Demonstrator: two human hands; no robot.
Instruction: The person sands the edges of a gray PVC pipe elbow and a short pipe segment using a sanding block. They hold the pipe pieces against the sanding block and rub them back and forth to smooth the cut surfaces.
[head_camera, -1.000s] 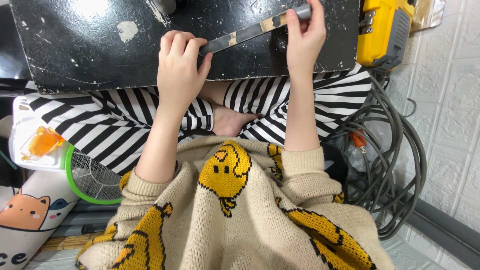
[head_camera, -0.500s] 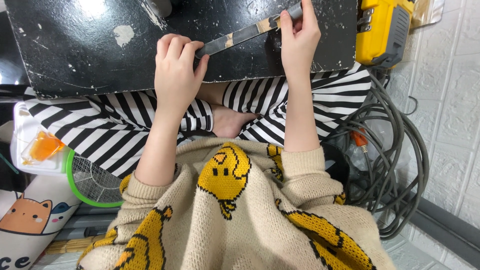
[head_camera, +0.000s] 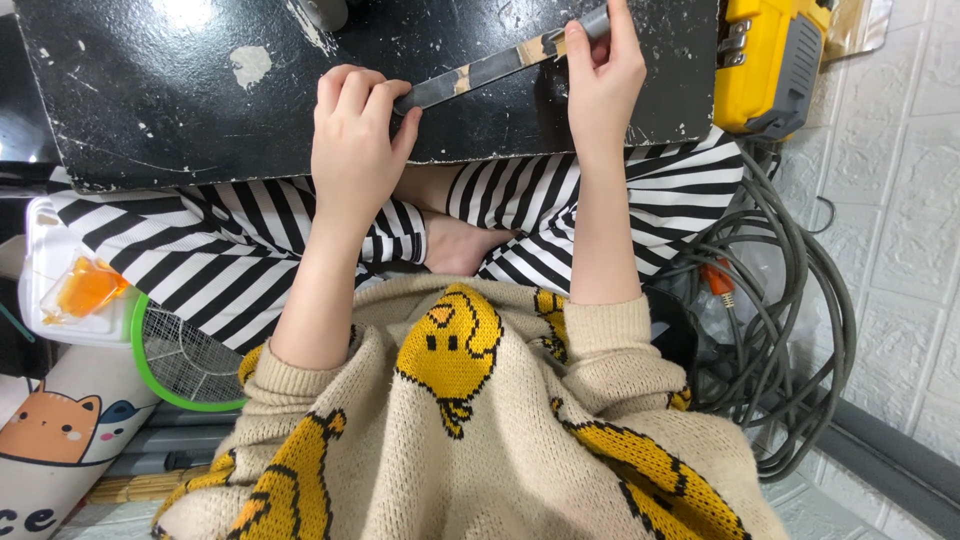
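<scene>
**Head view: a long strip held at both ends**

Head camera looks down on a worn black tabletop (head_camera: 200, 110) resting over the person's striped lap. Going left to right: the left hand (head_camera: 355, 140) lies knuckles-up, fingers curled, with the thumb and fingertips pinching the near, lower end of a long flat metal strip (head_camera: 480, 70). From that hand the strip runs up and to the right, its long axis slanted across the tabletop, mottled grey with pale patches where a coating has worn away. The right hand (head_camera: 600, 75) closes round the far, higher end, thumb on top and fingers wrapped beneath, so the tip is hidden inside the grip. Between the two hands the strip's middle is bare and appears to lie just on or just above the surface; which one I cannot tell. Neither hand is nearer than the other: each holds its own end. Just beyond the right hand sits a yellow power tool (head_camera: 765, 65), apart from it, with grey cables (head_camera: 800, 300) coiled below.
</scene>
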